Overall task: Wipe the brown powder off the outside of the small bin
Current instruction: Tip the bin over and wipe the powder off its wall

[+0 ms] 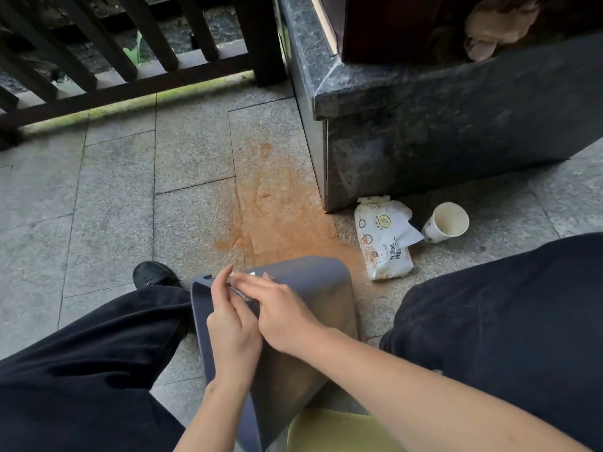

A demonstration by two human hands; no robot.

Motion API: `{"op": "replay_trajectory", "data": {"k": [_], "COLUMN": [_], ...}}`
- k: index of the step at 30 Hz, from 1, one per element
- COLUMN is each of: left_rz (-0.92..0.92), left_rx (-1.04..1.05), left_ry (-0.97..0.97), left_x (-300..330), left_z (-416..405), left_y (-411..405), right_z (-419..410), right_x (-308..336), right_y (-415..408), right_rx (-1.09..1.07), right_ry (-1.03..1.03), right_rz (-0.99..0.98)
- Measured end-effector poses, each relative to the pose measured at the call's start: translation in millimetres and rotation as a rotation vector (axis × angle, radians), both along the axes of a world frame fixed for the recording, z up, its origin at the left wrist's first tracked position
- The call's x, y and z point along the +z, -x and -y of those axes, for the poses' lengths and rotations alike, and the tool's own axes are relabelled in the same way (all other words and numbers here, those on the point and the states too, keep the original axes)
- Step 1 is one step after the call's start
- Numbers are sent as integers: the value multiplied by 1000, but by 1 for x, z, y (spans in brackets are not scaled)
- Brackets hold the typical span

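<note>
Left hand (pixel 233 324), right hand (pixel 280 311) pinch apparently wipe (pixel 243 293); bin (pixel 313 288) lies base pointing away.

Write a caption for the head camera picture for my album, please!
Both hands, left hand and right hand, pinch a small white wipe against the dusty grey plastic bin.

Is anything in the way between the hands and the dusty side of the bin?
Nothing visible. Both the left hand and right hand already rest on the small bin, fingers meeting on a pale wipe; its powder-dusted side lies uncovered below them.
</note>
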State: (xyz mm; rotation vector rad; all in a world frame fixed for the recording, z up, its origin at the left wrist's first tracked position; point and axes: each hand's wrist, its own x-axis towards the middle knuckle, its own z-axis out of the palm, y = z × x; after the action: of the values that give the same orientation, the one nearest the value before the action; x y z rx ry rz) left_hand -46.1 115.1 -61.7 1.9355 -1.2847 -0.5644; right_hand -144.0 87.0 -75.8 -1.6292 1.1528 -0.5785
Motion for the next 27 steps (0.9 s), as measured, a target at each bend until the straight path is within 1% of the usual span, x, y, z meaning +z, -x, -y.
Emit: {"op": "replay_trajectory", "data": {"k": [1,3,8,11,14,16,20,22,24,27], "left_rz": [-7,1,16,28,40,51,54,28,-13,-59], "left_rx": [4,-1,-19,-78,-121,-143,-192,-187,-169,-165], "left_ry": [8,26,9,5,-18,-18,-28,-21,1,-3], "left_x": [0,0,-2,-1,-2,-2,-3,-4,-3,-3], "left_z": [0,0,2,6,7,8,10,9,6,11], "left_y": [1,0,0,5,7,7,3,2,6,12], "right_z": [-3,1,34,57,67,66,60,49,32,15], "right_x": [-4,-21,-77,-96,-95,-80,-21,2,15,26], "right_y": [2,17,85,113,117,94,26,10,12,35], "right_rx": [11,1,-230,-248,-247,-231,-17,34,-4,-102], "right_ry": [31,58,-236,-354,-460,-425,-298,-202,-148,-213], "right_rz": [-10,-94,-423,-534,-590,-520,-182,-89,-43,16]}}
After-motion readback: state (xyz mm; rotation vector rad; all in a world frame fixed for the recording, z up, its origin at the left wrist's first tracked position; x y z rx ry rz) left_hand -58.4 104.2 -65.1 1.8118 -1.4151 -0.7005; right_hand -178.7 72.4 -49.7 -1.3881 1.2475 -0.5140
